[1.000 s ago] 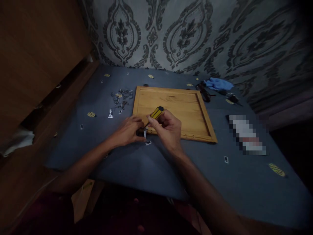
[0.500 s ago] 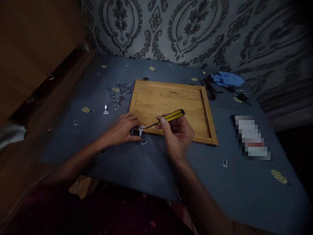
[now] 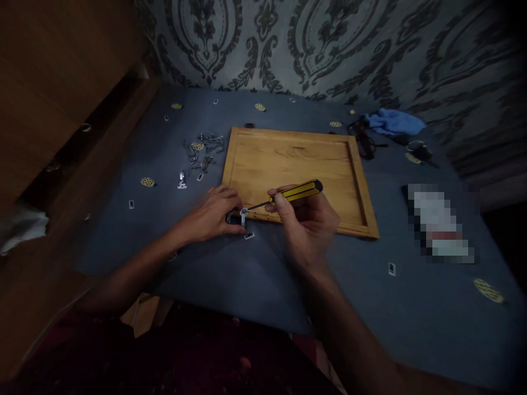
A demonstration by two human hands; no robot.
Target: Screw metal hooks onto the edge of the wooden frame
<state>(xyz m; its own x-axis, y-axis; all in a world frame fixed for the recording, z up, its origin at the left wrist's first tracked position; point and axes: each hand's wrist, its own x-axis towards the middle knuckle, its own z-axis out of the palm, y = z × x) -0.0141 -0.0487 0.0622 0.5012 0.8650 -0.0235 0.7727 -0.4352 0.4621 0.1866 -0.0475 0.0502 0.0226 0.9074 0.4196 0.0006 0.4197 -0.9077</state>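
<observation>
A framed wooden panel (image 3: 288, 164) lies flat on the table, its near-left corner beside my left hand (image 3: 214, 214). The thumb and fingers of that hand close around a small silvery metal fitting (image 3: 243, 218) at the panel's near edge; its exact kind is hard to make out. In my right hand (image 3: 307, 225) is a yellow and black screwdriver (image 3: 300, 191), held near the front of its handle. The screwdriver's thin shaft slants down to the left, and its tip meets the top of the fitting.
Several loose metal fittings (image 3: 206, 151) lie left of the panel, with a shiny one (image 3: 182, 179) nearer me. Beyond the panel's right side are dark glasses (image 3: 366, 145), a blue cloth (image 3: 395, 122) and keys (image 3: 422, 151). A blurred-out flat object (image 3: 440, 222) lies at right.
The view has shifted slightly, so the scene sits a little differently. The screwdriver stays at the fitting, and my right hand appears slightly turned. My left hand keeps its hold.
</observation>
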